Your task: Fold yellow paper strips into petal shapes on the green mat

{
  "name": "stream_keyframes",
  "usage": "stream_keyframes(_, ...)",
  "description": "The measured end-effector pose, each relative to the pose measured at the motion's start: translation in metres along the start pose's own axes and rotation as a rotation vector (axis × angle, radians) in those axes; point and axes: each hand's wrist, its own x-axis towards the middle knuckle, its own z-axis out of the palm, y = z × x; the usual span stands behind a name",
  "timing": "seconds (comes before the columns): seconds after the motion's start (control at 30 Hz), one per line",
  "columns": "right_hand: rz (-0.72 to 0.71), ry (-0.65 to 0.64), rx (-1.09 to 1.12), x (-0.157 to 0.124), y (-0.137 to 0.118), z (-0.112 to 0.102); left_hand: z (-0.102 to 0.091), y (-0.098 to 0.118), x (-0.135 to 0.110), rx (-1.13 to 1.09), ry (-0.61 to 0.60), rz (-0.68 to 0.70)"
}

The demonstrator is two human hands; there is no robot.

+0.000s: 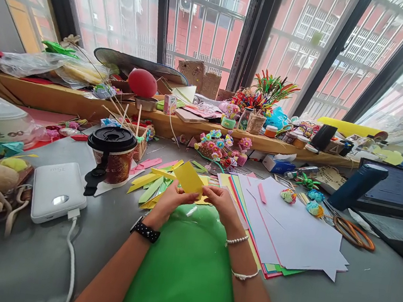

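Both of my hands hold one small yellow paper piece (189, 178) above the grey table. My left hand (171, 200), with a black watch on its wrist, pinches the paper's lower left side. My right hand (223, 203), with pearl bracelets on the wrist, grips its lower right edge. Under my forearms lies a glossy green sheet (185, 268). Behind the paper lies a pile of yellow, green and pink paper strips (154, 184).
A lidded coffee cup (111, 153) stands left of my hands, a white power bank (56, 190) with a cable nearer left. A stack of white and coloured sheets (288, 228) lies right. A laptop (393, 190), blue bottle (356, 185) and scissors (353, 232) sit far right. Craft flowers crowd the windowsill.
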Motion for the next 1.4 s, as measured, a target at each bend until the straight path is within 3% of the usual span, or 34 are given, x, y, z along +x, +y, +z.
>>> stream_keyframes(0.2, 0.004, 0.029, 0.021, 0.002, 0.005, 0.002, -0.002, -0.001, 0.001, 0.015, -0.028, 0.009)
stream_keyframes(0.47, -0.201, 0.254, -0.222, 0.001, 0.007, 0.015, 0.001, -0.004, 0.001, -0.006, 0.027, 0.055)
stream_keyframes(0.63, -0.270, 0.276, -0.293, -0.001, 0.005, 0.020, 0.002, -0.005, 0.002, -0.052, 0.091, 0.026)
stream_keyframes(0.77, -0.237, 0.282, -0.256, 0.002, 0.007, 0.016, -0.001, -0.005, 0.004, -0.072, 0.145, 0.063)
stream_keyframes(0.97, -0.039, 0.120, -0.113, 0.003, 0.006, 0.005, -0.004, -0.003, 0.005, -0.081, 0.181, 0.111)
stream_keyframes(1.1, 0.000, 0.042, -0.074, 0.001, 0.006, 0.007, -0.003, -0.004, 0.005, -0.072, 0.184, 0.139)
stream_keyframes(1.4, 0.005, 0.040, -0.107, 0.002, 0.007, 0.010, -0.002, -0.005, 0.007, -0.100, 0.244, 0.131)
